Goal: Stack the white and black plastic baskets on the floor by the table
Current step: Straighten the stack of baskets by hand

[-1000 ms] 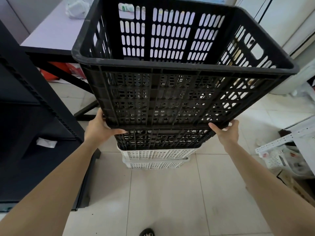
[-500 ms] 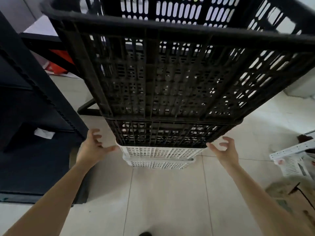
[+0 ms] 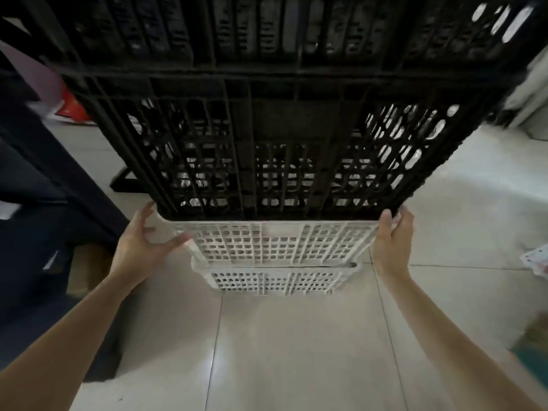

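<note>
On the head camera the black baskets point(image 3: 281, 149) fill the upper half of my view. They are nested together, and their bottom edge sits along the rim of the upper white basket point(image 3: 275, 243). That one is nested in a lower white basket point(image 3: 272, 281), which stands on the tiled floor point(image 3: 296, 351). The black stack is wider than the white one and overhangs it on both sides.

My left hand point(image 3: 142, 244) is spread wide and holds nothing. Its fingertips are up by the lower left corner of the black stack and its thumb reaches toward the left edge of the upper white basket. Motion blur hides whether the thumb touches.

My right hand point(image 3: 391, 241) has its fingers nearly straight, laid against the lower right corner where black meets white, and it grips nothing.

On the left a dark rack point(image 3: 44, 179) stands near that hand, with only a narrow strip of tile between it and the stack. A black desk foot point(image 3: 124, 182) lies on the floor just beside the stack's left side. On the right a broad stretch of tile runs out to some white clutter point(image 3: 536, 259) at the frame edge. Tile also spreads toward me between my forearms.
</note>
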